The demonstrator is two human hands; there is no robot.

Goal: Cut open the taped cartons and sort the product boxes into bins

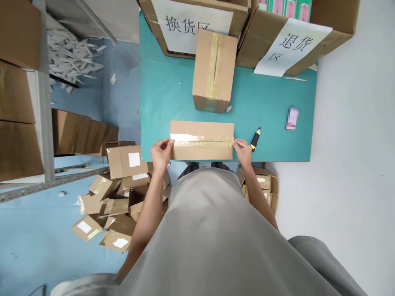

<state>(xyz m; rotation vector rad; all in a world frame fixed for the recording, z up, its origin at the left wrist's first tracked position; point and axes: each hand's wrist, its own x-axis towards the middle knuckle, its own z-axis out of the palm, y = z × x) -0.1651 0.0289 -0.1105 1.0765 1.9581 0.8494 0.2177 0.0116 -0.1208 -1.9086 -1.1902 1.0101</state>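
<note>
A flat cardboard box (202, 140) sealed with clear tape lies at the near edge of the teal table (265, 111). My left hand (161, 153) grips its left end, fingers curled over the edge. On the opposite end, my right hand (242, 150) holds the box the same way. A second, taller taped box (214, 72) stands just behind it. A black and yellow utility knife (255, 139) lies on the table right beside my right hand.
Two big open cartons with paper signs (191, 26) (291, 45) stand at the table's back. A small pink item (292, 118) lies at right. Several small labelled boxes (117, 197) are heaped on the blue floor at left, beside metal shelving (46, 123).
</note>
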